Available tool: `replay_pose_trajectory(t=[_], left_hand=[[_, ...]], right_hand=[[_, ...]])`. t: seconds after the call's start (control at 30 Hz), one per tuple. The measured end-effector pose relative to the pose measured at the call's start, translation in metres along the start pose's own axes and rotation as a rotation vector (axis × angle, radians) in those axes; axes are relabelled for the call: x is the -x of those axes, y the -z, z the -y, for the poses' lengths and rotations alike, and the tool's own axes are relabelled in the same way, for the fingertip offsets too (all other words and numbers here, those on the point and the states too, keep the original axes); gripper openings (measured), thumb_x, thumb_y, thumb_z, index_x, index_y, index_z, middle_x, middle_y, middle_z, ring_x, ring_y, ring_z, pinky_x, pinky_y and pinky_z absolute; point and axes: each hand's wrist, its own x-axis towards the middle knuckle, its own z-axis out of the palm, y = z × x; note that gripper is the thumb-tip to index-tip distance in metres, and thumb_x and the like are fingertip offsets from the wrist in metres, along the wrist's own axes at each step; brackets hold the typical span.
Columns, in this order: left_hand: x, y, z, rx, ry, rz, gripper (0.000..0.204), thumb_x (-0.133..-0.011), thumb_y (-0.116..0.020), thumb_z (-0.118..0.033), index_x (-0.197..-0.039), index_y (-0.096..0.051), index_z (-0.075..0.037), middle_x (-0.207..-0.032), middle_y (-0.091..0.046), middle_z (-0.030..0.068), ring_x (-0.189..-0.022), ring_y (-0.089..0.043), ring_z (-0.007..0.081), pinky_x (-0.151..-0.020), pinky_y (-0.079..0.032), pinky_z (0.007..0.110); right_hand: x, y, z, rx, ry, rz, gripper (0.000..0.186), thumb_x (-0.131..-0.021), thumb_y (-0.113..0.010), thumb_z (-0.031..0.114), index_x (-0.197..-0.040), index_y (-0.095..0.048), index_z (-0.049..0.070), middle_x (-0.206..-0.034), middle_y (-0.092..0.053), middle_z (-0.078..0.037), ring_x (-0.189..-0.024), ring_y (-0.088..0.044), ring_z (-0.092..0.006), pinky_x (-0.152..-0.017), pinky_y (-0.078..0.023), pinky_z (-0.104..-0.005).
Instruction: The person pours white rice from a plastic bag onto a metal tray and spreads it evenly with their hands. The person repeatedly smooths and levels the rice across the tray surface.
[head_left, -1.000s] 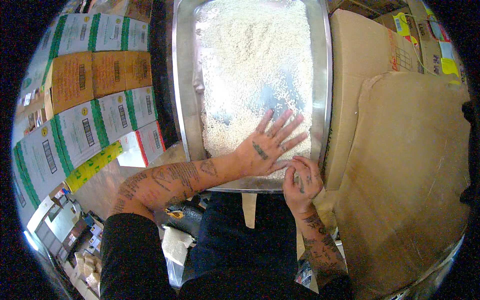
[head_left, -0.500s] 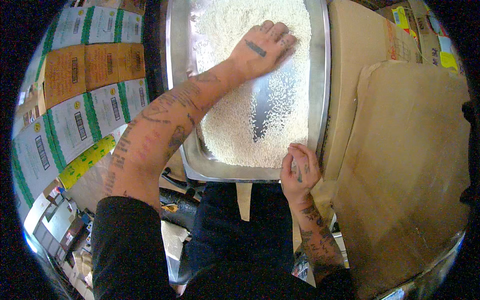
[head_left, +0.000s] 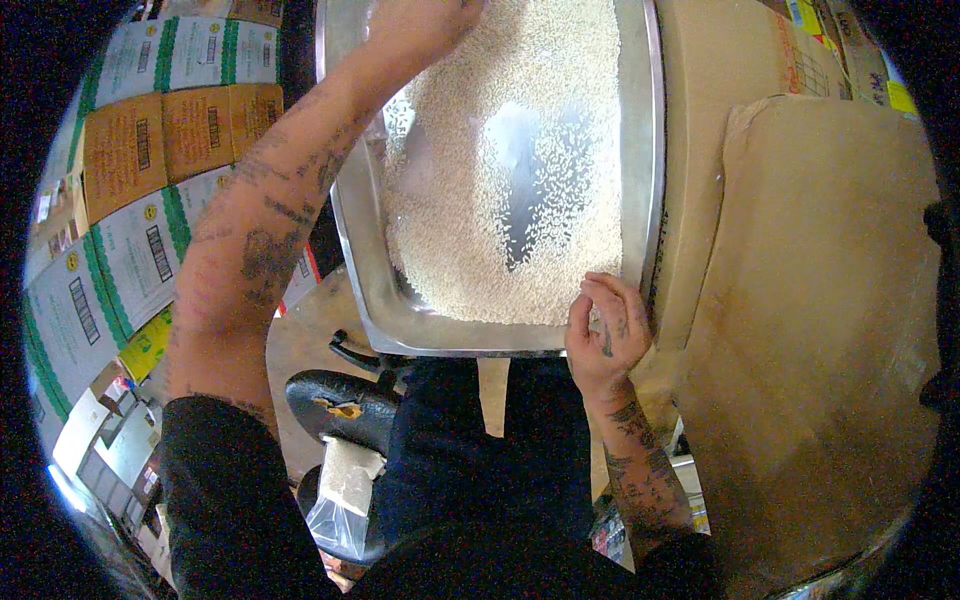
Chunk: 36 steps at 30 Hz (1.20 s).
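Observation:
A deep metal tray [head_left: 460, 345] holds a spread layer of white rice [head_left: 440, 240]. Bare metal shows through in a patch right of the middle, with scattered grains around it. My left hand [head_left: 430, 22] is over the far left part of the tray, partly cut off by the upper edge, so its fingers are mostly hidden. At the tray's near right corner is my right hand [head_left: 612, 325], closed, thumb and fingertips together above the rim by the rice. Whatever lies between those fingertips is too small to make out.
A large cardboard box [head_left: 820, 330] stands close on the right. Stacked cartons [head_left: 125, 150] line the left. Below the tray's left corner are a black padded seat [head_left: 345, 405] and a clear plastic bag of pale contents [head_left: 350, 480].
My left hand has moved from the rice at upper right to the far left, spreading rice over part of the bare metal. My right hand remains at the near right corner.

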Motion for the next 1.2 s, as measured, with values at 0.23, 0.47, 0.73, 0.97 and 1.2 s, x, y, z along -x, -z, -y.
replay_pose_trajectory(t=[0.23,0.47,0.73,0.97,1.2], left_hand=[[0.111,-0.078,-0.012,-0.157,-0.263,-0.243,0.076,-0.104,-0.050,-0.059,-0.165,-0.035,-0.015,-0.171,-0.026,0.0231,-0.157,-0.024,0.0507,-0.120,-0.023,0.072],[0.218,-0.059,-0.047,-0.089,-0.315,0.223,0.092,-0.099,-0.058,-0.064,-0.170,-0.022,-0.017,-0.177,-0.006,0.0232,-0.159,-0.003,0.0564,-0.117,-0.015,0.081],[0.258,-0.078,-0.048,-0.093,-0.159,0.167,0.091,-0.097,-0.059,-0.066,-0.169,-0.027,-0.019,-0.173,-0.001,0.0348,-0.155,0.001,0.0660,-0.105,-0.009,0.093],[0.099,-0.096,-0.030,-0.121,-0.335,-0.303,0.069,-0.103,-0.055,-0.049,-0.158,-0.042,-0.011,-0.167,-0.026,0.0302,-0.150,-0.026,0.0578,-0.114,-0.025,0.077],[0.145,-0.078,-0.069,0.007,-0.574,0.074,0.061,-0.102,-0.055,-0.044,-0.148,-0.057,-0.003,-0.164,-0.039,0.0284,-0.151,-0.036,0.0524,-0.120,-0.029,0.069]], right_hand=[[-0.001,-0.001,0.001,0.028,0.006,-0.009,0.029,-0.079,-0.076,-0.006,-0.105,-0.073,0.007,-0.111,-0.073,-0.012,-0.098,-0.073,-0.0321,-0.085,-0.061,-0.0409],[-0.001,0.001,0.001,0.038,-0.022,0.023,0.028,-0.080,-0.075,-0.006,-0.105,-0.073,0.007,-0.110,-0.074,-0.012,-0.097,-0.074,-0.0317,-0.084,-0.062,-0.0412],[-0.001,-0.002,0.003,0.002,-0.012,-0.019,0.025,-0.082,-0.074,-0.007,-0.103,-0.073,0.006,-0.107,-0.074,-0.012,-0.095,-0.075,-0.0321,-0.084,-0.062,-0.0406],[0.001,-0.006,0.000,0.010,-0.055,-0.024,0.024,-0.082,-0.072,-0.009,-0.102,-0.073,0.005,-0.110,-0.074,-0.012,-0.098,-0.074,-0.0303,-0.087,-0.062,-0.0404],[0.004,-0.002,0.001,0.056,0.008,-0.106,0.026,-0.087,-0.069,-0.012,-0.108,-0.069,0.004,-0.111,-0.073,-0.016,-0.098,-0.072,-0.0316,-0.087,-0.062,-0.0397]])
